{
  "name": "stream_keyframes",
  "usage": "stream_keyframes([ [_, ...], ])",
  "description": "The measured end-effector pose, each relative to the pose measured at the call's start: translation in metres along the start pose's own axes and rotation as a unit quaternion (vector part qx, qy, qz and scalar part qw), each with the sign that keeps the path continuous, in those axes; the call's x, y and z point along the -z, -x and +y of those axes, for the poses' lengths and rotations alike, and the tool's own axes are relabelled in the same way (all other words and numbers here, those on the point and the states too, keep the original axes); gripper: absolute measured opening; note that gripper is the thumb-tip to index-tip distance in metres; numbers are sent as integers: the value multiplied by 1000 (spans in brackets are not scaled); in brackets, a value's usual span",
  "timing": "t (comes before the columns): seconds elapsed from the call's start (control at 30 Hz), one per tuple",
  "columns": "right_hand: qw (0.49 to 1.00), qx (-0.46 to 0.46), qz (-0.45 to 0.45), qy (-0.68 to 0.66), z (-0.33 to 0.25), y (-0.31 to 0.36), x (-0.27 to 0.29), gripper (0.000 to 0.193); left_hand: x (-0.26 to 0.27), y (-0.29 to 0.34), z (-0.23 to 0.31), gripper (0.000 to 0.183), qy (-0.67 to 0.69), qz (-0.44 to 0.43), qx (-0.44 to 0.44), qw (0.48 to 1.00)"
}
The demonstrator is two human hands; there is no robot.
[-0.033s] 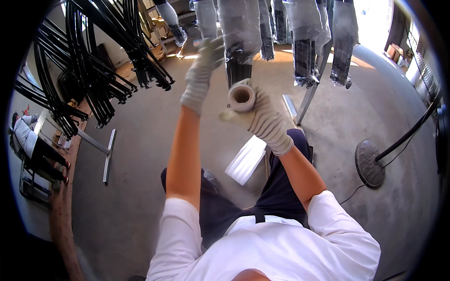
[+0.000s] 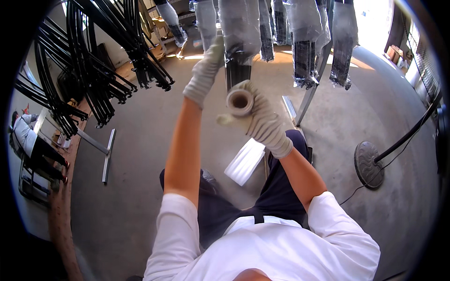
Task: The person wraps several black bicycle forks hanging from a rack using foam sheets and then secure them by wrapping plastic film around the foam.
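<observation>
Both of my hands wear pale striped knit gloves. My right hand [image 2: 260, 114] grips a roll of clear wrapping film [image 2: 240, 102] with its hollow core facing up. Raised on the other side, my left hand [image 2: 206, 70] has its fingers stretched out, beside the left edge of a hanging black metal piece [image 2: 238, 72]. Cloudy plastic film [image 2: 240, 23] covers the upper part of that piece, while its lower end shows bare above the roll. Whether the left fingertips touch the film cannot be made out.
More film-wrapped pieces [image 2: 303, 47] hang to the right by a slanted metal post [image 2: 309, 98]. Bunches of curved black tubes [image 2: 89, 61] hang at left. White foam sheet [image 2: 244, 161] lies on the floor. A round black stand base [image 2: 369, 164] trails a cable. Another person [image 2: 28, 136] works far left.
My left hand has shifted slightly right, closer to the hanging wrapped piece, and its fingers look less spread. The right hand with the roll has moved a little left and down.
</observation>
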State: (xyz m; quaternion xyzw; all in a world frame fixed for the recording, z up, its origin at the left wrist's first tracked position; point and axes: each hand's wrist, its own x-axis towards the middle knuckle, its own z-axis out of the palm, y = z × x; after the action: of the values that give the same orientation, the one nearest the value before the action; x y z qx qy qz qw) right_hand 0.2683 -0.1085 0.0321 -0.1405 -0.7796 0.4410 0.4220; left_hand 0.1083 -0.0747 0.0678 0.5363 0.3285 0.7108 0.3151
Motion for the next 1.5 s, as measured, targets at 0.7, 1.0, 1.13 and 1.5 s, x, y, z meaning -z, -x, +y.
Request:
stream_keyframes([
  [0.7, 947, 71, -10, -314, 85, -150, 68, 52, 21, -21, 7, 49, 37, -113, 152, 981],
  [1.0, 719, 11, -344, -604, 133, -167, 12, 23, 12, 9, -5, 36, -579, 134, -240, 768],
  [1.13, 671, 15, -403, -623, 131, -171, 4, 30, -3, 33, -4, 36, -344, 225, -156, 898],
  [1.5, 815, 17, -211, -540, 110, -142, 7, 38, 33, 41, -15, 34, 24, 120, 24, 992],
])
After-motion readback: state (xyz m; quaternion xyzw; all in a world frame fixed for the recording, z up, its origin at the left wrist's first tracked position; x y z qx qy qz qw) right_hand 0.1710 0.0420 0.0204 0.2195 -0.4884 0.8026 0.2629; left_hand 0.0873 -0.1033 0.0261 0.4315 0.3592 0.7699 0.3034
